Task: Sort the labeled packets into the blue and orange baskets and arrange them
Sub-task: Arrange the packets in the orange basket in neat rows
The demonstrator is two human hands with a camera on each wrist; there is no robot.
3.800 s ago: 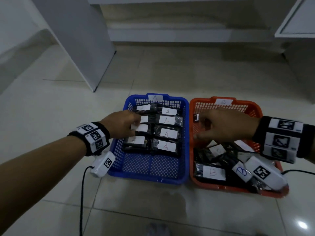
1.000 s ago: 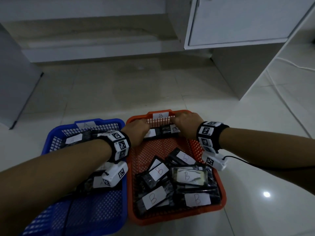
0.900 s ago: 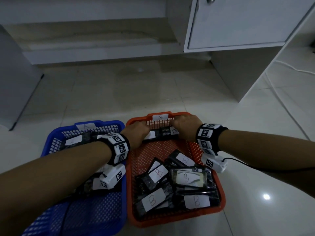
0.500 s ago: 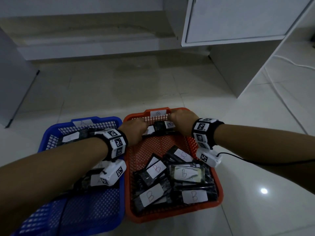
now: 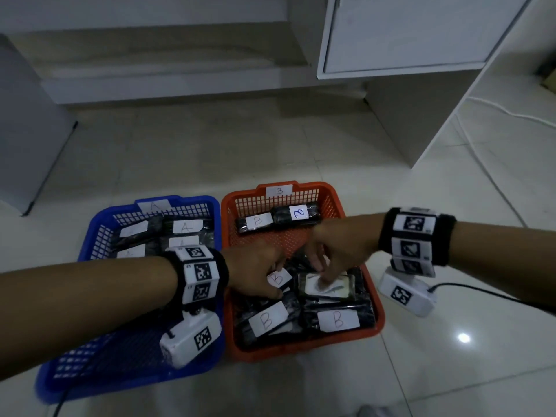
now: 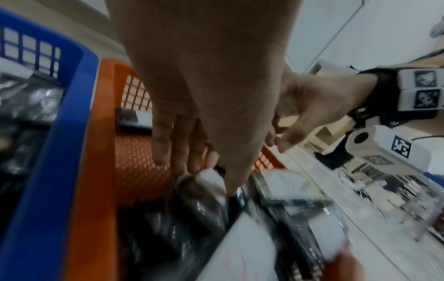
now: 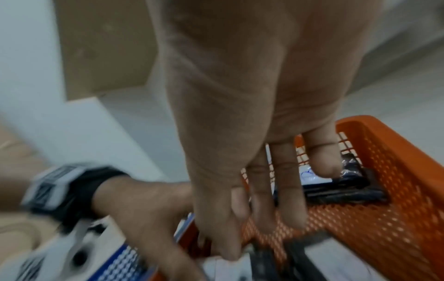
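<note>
The orange basket point(image 5: 301, 352), tagged B, stands to the right of the blue basket point(image 5: 99, 224), tagged A. Two B packets point(image 5: 255, 221) point(image 5: 296, 213) lie side by side against the orange basket's far wall. A loose pile of B packets point(image 5: 338, 319) fills its near half. My left hand point(image 5: 279, 279) pinches one small B packet point(image 5: 276, 278) of that pile between thumb and fingers. My right hand point(image 5: 319, 272) hangs beside it, relaxed fingers touching a white-faced packet point(image 5: 331, 291). A packets point(image 5: 186, 227) lie in rows in the blue basket.
Both baskets stand on a pale tiled floor. A white cabinet point(image 5: 406, 31) hangs at the back right, with its side panel point(image 5: 421, 115) reaching the floor. A white cable point(image 5: 511, 115) runs across the tiles on the right. A grey panel point(image 5: 24, 130) stands at the left.
Both hands have drawn back from the orange basket's far wall, leaving two B packets lined up there. They are now down on the pile in the middle.
</note>
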